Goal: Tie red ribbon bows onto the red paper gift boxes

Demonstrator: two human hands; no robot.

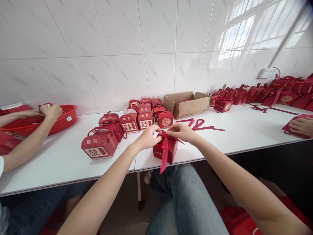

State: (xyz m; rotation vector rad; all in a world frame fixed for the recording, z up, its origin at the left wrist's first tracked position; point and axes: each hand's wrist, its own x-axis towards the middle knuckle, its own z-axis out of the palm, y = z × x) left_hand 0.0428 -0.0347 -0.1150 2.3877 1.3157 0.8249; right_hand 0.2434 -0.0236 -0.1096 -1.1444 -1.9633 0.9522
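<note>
A small red gift box (160, 152) stands at the table's front edge between my hands. A dark pink ribbon (165, 151) lies across its top, one tail hanging down the front past the table edge. My left hand (149, 137) pinches the ribbon at the top left of the box, thumb and forefinger together. From the right, my right hand (182, 132) holds the ribbon at the top with its fingertips closed. The exact shape of the ribbon between the fingers is too small to tell. Behind my right hand lies a loose pink ribbon (199, 124).
Red handled boxes (100, 143) stand left and behind. An open cardboard carton (190, 106) is near the wall. Another person's hands (50, 112) are over a red basin (70, 119) at left; a person's hand (302, 125) holds a box at right. Red bags (264, 94) line the back right.
</note>
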